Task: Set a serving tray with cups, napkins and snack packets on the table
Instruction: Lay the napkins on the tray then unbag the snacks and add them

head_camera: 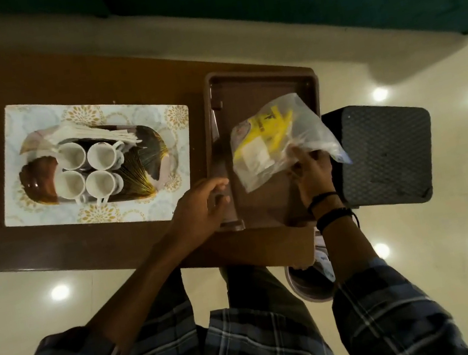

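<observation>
The right grip (308,164) is clamped on a clear plastic bag (291,136), pinching its crumpled lower edge. Yellow snack packets (270,122) show through the film. The bag hangs tilted above the right half of a brown tray (257,85) and does not lie in it. Dark bands (328,207) circle that wrist. The left grip (203,207) is closed on the tray's near-left rim, thumb and fingers bent over the edge. The tray sits at the right end of the dark wooden counter (83,75). To its left lies a patterned placemat (28,119) carrying the serving tray (136,163), with four white cups (102,156) clustered on it and napkins (87,131) just behind them. A black stool (384,150) stands beside the counter's right end.
</observation>
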Available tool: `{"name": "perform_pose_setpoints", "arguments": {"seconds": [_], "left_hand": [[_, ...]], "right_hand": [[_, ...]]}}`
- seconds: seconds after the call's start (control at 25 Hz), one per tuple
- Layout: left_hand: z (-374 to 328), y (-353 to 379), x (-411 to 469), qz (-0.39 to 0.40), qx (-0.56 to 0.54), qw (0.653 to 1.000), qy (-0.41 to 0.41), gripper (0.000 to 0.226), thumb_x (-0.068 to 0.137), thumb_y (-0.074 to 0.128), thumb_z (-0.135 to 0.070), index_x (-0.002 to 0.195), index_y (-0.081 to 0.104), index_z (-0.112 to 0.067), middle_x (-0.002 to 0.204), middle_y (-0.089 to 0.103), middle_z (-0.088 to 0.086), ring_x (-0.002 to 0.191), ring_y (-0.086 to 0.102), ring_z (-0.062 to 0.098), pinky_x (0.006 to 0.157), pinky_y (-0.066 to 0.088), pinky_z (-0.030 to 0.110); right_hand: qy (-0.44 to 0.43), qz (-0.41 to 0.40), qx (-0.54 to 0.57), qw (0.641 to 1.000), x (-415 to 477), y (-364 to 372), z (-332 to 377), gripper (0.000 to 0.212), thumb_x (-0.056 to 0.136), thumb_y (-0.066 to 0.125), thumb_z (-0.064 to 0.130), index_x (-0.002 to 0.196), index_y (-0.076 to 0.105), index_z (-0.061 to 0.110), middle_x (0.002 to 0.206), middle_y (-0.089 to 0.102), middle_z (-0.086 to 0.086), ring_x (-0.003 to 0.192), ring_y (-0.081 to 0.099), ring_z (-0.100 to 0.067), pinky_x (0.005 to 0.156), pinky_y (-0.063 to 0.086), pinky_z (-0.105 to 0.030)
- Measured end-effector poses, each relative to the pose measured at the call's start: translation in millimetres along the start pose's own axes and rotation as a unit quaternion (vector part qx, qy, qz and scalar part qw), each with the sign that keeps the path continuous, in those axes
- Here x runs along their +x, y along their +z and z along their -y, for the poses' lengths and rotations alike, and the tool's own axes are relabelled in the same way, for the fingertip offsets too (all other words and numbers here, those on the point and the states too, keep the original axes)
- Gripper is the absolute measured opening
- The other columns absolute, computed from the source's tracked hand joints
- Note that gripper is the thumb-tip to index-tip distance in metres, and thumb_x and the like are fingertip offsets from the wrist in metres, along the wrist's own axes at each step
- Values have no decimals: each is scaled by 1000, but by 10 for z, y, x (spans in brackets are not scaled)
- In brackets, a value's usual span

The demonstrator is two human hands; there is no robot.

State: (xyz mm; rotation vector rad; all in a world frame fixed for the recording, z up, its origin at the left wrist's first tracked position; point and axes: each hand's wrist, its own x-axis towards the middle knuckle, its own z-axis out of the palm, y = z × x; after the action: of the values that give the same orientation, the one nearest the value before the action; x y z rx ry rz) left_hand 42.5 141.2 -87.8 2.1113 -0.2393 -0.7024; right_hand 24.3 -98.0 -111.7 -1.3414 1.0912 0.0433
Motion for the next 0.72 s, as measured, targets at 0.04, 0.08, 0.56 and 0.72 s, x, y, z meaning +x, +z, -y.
{"name": "perform_pose_setpoints", "arguments": {"seconds": [0.04,0.08,0.56,0.72], "left_hand": [[-90,-35,-1,-17,-22,1000,-3,34,90,60,-30,123,57,-24,119,65,-4,106,59,6,85,47,14],[-180,-74,3,-32,-40,999,-12,34,90,59,-35,123,57,-24,116,65,-6,104,60,6,85,49,19],[-811,-1182,-56,-4,-366,859,-358,66,71,55,-75,87,68,-12,81,72,7,73,69,23,60,56,30],[-830,-1367,-104,-40,-296,910,-287,22,79,68,-33,68,64,-14,73,68,5,50,58,16,47,41,22]], "right_hand": [[-49,10,-47,998,-113,34,116,18,79,75,23,94,67,17,99,68,-11,88,64,-26,79,56,-40],[-116,24,-131,984,-230,78,204,31,78,75,22,104,63,10,107,65,-17,94,62,-27,82,56,-38],[-470,267,-405,738,-1655,507,911,41,81,59,-5,109,73,22,81,67,-9,71,64,-25,62,51,-32],[-496,247,-425,716,-1814,539,1018,26,80,66,-4,92,78,15,84,69,-10,75,67,-29,62,53,-33]]}}
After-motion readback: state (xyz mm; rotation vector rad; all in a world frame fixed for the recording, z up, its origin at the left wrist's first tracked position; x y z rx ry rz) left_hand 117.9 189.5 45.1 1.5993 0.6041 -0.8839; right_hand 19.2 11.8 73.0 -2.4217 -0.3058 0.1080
